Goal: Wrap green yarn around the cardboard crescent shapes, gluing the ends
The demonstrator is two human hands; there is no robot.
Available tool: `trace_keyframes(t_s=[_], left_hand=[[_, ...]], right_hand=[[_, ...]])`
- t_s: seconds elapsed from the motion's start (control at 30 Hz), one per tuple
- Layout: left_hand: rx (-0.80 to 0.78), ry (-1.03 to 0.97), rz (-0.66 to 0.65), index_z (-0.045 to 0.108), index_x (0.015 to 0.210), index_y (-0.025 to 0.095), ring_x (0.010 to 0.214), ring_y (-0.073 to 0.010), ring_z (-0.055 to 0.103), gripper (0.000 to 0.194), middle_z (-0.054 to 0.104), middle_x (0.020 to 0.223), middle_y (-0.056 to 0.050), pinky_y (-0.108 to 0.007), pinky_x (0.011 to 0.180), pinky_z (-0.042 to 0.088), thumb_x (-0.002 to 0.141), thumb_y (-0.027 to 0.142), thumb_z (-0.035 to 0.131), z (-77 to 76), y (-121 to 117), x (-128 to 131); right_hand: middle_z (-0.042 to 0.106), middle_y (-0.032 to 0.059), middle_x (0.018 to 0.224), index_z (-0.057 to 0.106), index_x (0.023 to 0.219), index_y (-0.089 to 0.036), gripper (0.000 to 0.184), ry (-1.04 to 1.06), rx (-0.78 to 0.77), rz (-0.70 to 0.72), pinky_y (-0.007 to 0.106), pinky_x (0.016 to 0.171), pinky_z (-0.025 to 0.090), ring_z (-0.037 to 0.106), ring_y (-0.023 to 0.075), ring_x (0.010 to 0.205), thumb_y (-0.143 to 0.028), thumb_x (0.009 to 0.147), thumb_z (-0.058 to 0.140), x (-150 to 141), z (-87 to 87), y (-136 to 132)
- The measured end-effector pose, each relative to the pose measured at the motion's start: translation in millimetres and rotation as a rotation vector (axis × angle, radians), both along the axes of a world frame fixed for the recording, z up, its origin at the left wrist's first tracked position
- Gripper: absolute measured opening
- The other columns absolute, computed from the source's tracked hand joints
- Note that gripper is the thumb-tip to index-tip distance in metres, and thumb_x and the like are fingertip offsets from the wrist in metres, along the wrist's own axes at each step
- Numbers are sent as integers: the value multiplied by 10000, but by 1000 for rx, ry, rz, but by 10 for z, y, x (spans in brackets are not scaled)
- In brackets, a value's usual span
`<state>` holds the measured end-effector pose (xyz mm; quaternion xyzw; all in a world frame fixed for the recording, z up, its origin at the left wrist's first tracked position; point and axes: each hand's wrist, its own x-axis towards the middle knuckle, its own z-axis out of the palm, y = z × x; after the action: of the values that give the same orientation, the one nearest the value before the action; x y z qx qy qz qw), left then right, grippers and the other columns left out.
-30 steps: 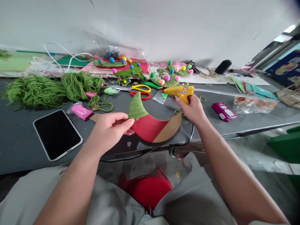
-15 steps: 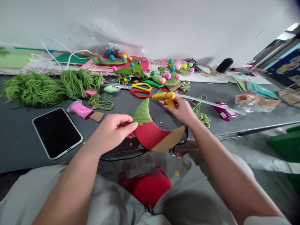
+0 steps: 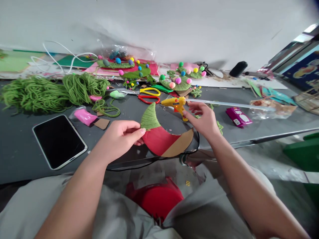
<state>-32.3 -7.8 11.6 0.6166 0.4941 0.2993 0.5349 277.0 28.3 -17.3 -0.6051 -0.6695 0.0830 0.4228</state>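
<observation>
My left hand (image 3: 128, 132) pinches the left edge of a crescent-shaped cardboard cutout (image 3: 161, 141) at the table's front edge. Green yarn is wound round its upper tip, the middle is red, and the lower right end is bare brown cardboard. My right hand (image 3: 203, 118) is open, its fingers apart, just right of a yellow hot glue gun (image 3: 175, 102). The gun rests on the table with its nozzle to the left and a small orange light showing. A long clear glue stick (image 3: 229, 105) sticks out of its back.
Behind the gun lie scissors (image 3: 149, 95) with yellow and red handles. Bundles of green yarn (image 3: 35, 94) and a tablet (image 3: 59, 141) are at the left. Decorated green pieces with pompoms (image 3: 178, 80) line the back. A purple packet (image 3: 238, 117) is at the right.
My right hand has let go of the glue gun and drawn back slightly to the right, its fingers spreading. The glue stick has swung up a little. My left hand keeps its pinch.
</observation>
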Motion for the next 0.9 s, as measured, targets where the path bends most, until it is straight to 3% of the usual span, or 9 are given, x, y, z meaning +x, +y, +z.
trace_keyframes(t_s=[0.07, 0.13, 0.27, 0.33, 0.43, 0.6, 0.9], left_hand=[[6, 0, 1, 729, 802, 191, 737, -192, 709, 213, 721, 771, -22, -266, 686, 617, 889, 380, 684, 11, -9, 12], [2, -6, -2, 726, 799, 191, 736, -196, 709, 225, 718, 767, -22, -270, 684, 617, 890, 392, 682, 18, -20, 35], [-35, -27, -1, 735, 834, 183, 744, -204, 717, 240, 735, 794, -34, -274, 689, 611, 881, 414, 690, 20, -49, 99], [-40, -34, -1, 733, 836, 180, 746, -204, 719, 242, 737, 789, -35, -270, 695, 604, 868, 418, 706, 23, -65, 128], [-33, -30, -7, 726, 824, 180, 743, -203, 721, 250, 734, 768, -33, -265, 698, 594, 855, 428, 719, 35, -88, 154], [-7, -24, -12, 711, 788, 182, 731, -194, 717, 249, 722, 732, -21, -255, 689, 580, 862, 420, 709, 52, -113, 172], [2, -32, -11, 731, 808, 178, 723, -183, 701, 236, 738, 755, -19, -245, 675, 568, 865, 405, 706, 88, -134, 188]], right_hand=[[691, 35, 862, 682, 921, -200, 151, -37, 142, -38, 343, 716, 515, 598, 171, 739, -317, 830, 711, -77, 30, -155], [652, 13, 796, 661, 862, -207, 47, -63, 177, 67, 314, 670, 491, 565, 151, 695, -247, 850, 681, -199, 62, -322], [696, 33, 903, 674, 934, -218, 77, -9, 96, 381, 303, 710, 522, 637, 160, 799, -203, 859, 682, -525, 97, -578], [695, 39, 937, 675, 956, -226, 83, 26, 44, 444, 300, 710, 525, 648, 161, 830, -209, 874, 674, -677, 102, -637], [651, 23, 849, 636, 875, -220, 49, 69, -5, 413, 285, 644, 493, 606, 145, 751, -244, 874, 678, -838, 113, -665], [542, -20, 727, 502, 764, -218, 259, 117, -63, 281, 272, 567, 417, 491, 121, 641, -337, 814, 727, -963, 144, -674], [490, -41, 675, 445, 726, -215, 258, 122, -92, 201, 262, 547, 371, 440, 105, 601, -282, 813, 679, -1004, 142, -676]])
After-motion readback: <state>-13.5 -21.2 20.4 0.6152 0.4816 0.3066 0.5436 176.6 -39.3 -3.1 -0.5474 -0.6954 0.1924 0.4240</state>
